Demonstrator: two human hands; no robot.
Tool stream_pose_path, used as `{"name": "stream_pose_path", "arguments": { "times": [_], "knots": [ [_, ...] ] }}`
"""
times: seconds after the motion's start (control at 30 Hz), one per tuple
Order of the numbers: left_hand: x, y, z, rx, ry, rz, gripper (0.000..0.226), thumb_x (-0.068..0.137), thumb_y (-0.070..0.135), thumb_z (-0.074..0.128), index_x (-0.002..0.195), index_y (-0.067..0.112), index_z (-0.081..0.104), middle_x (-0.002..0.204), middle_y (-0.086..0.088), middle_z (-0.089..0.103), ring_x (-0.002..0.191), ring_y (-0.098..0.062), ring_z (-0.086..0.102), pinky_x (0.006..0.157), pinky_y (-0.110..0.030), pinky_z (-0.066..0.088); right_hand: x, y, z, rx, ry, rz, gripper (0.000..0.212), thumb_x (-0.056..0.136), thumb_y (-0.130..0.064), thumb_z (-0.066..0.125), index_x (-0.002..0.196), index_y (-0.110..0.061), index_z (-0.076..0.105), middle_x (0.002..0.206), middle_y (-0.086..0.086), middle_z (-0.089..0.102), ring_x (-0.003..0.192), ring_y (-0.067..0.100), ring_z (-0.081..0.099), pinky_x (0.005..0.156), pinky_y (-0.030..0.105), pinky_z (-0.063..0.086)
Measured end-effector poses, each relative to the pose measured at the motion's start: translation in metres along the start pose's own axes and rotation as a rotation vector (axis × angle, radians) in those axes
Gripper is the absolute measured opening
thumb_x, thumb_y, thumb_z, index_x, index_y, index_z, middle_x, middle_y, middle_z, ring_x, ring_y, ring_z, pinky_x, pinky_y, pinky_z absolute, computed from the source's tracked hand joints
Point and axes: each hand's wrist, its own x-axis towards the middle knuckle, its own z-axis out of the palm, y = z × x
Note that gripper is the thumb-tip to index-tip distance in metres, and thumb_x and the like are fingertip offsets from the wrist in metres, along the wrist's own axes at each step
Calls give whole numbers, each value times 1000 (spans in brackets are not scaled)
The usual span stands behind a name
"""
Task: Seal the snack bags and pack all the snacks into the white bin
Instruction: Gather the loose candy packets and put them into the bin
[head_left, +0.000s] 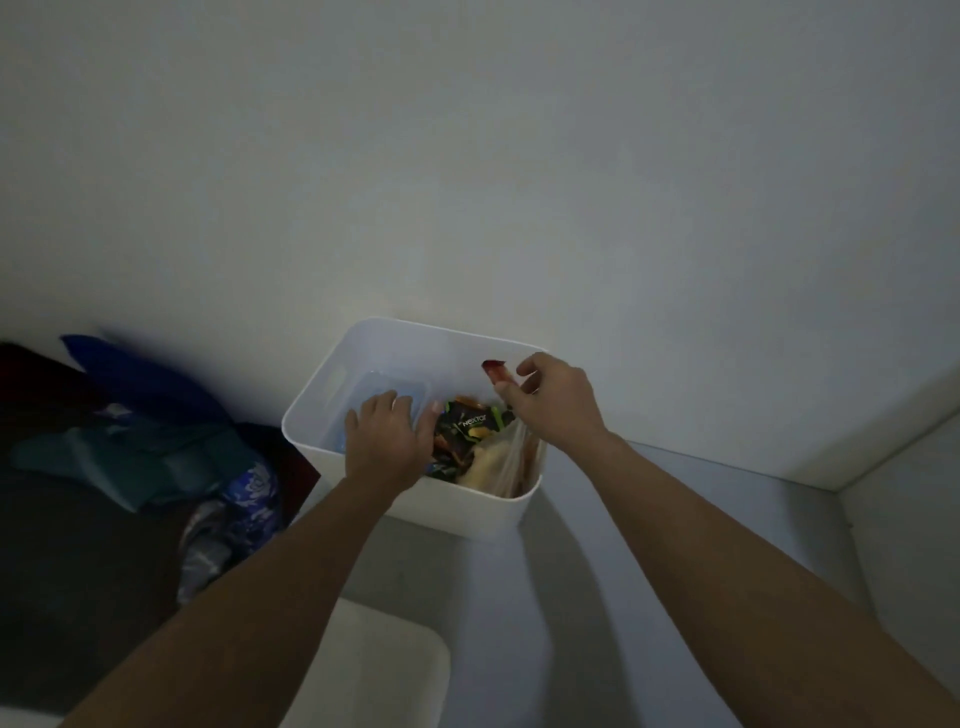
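Note:
The white bin (467, 512) stands on a grey surface against the wall. Inside it lie a clear blue lidded container (387, 387) on the left, a dark Nextar snack packet (465, 431) in the middle and a clear bag with pale food (501, 462) on the right. My left hand (389, 436) reaches into the bin, fingers spread flat over the blue container and the dark packet's edge. My right hand (553, 402) is above the bin's right side and pinches a red clip (493, 368) at the clear bag's top.
A pile of blue and teal cloth (171, 441) lies on a dark surface to the left of the bin. A white lid or board (374, 670) sits at the bottom centre. The wall runs right behind the bin, with a ledge (779, 447) to the right.

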Motion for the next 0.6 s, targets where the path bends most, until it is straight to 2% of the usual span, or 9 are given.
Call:
{"name": "stream_pose_path", "arguments": {
  "times": [0.1, 0.17, 0.3, 0.43, 0.53, 0.6],
  "knots": [
    [-1, -8, -2, -24, -29, 31, 69, 91, 56, 22, 103, 5, 66, 111, -16, 66, 106, -36, 58, 89, -49, 44, -5, -8, 15, 56, 54, 16, 38, 90, -40, 57, 114, -10, 63, 112, 8, 68, 102, 24, 62, 90, 33, 49],
    [-1, -13, -6, -40, -27, 50, 68, 92, 54, 23, 111, 4, 65, 120, -17, 63, 116, -36, 54, 98, -53, 39, -15, -7, 20, 74, 102, 8, 35, 91, -34, 56, 115, -9, 63, 114, 8, 67, 104, 22, 61, 89, 30, 46],
    [-11, -35, -19, 9, -50, 62, 58, 93, 48, 31, 120, 6, 60, 134, -16, 54, 129, -35, 44, 109, -58, 26, -47, 0, 23, 112, 269, 7, 27, 89, -24, 60, 111, -8, 63, 108, 7, 65, 99, 18, 60, 81, 24, 42],
    [-35, -53, -33, -19, 1, 60, 54, 93, 47, 32, 124, 9, 56, 143, -15, 45, 137, -35, 34, 113, -59, 17, -88, 3, 31, 186, 442, -8, 14, 86, -14, 61, 99, -10, 62, 96, 5, 63, 87, 18, 59, 75, 32, 51],
    [-62, -62, -43, -67, 95, 54, 56, 93, 46, 33, 127, 6, 51, 146, -19, 41, 137, -38, 33, 113, -60, 20, -122, 0, 44, 228, 455, 12, 7, 86, -13, 61, 93, -13, 60, 89, 4, 62, 79, 19, 59, 69, 27, 46],
    [-85, -70, -47, -88, 112, 35, 60, 92, 47, 31, 130, 4, 47, 147, -21, 38, 137, -39, 33, 113, -60, 21, -148, 1, 57, 225, 423, 32, 7, 86, -14, 61, 92, -12, 60, 86, 5, 63, 77, 20, 60, 69, 29, 47]
  ]
}}
